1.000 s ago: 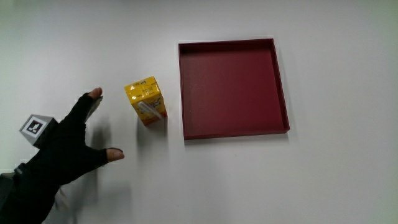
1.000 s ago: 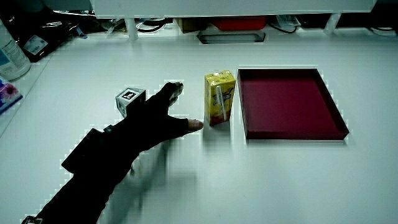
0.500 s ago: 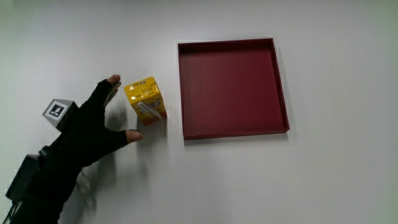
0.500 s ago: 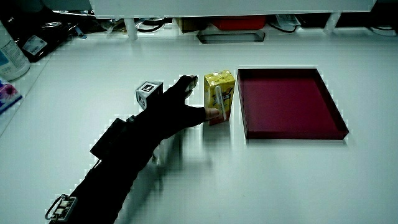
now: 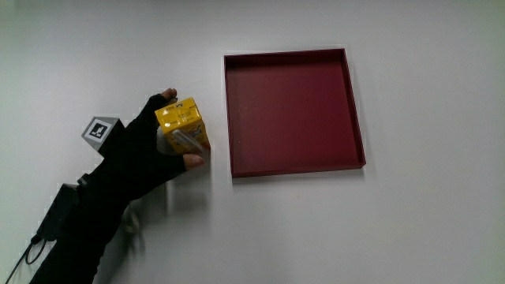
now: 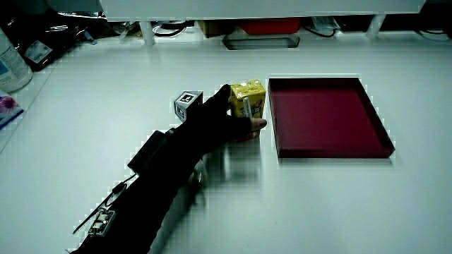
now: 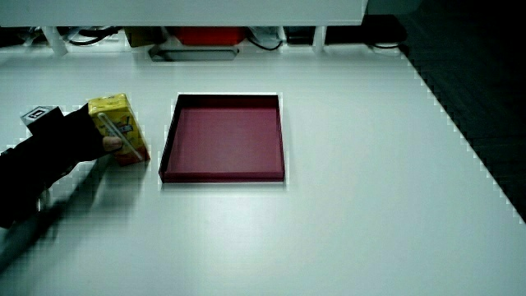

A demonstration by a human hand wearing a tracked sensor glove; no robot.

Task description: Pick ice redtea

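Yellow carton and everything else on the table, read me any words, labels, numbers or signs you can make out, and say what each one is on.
No text can be read here.
Carton: print on its top and side, too small and blurred to read.
Cube on the back of the hand: a black-and-white square pattern, no letters or numbers.
Tray: plain dark red, no markings.
Bottle at the table's edge in a side view: a label, unreadable.

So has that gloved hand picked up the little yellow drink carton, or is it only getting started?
Done: the hand has reached the carton, which stands on the table beside the red tray. In hand: the fingers wrap around the carton, thumb on its near side, so the grip looks closed. Left: the lift. In both side views the carton seems to sit on the table, not raised.
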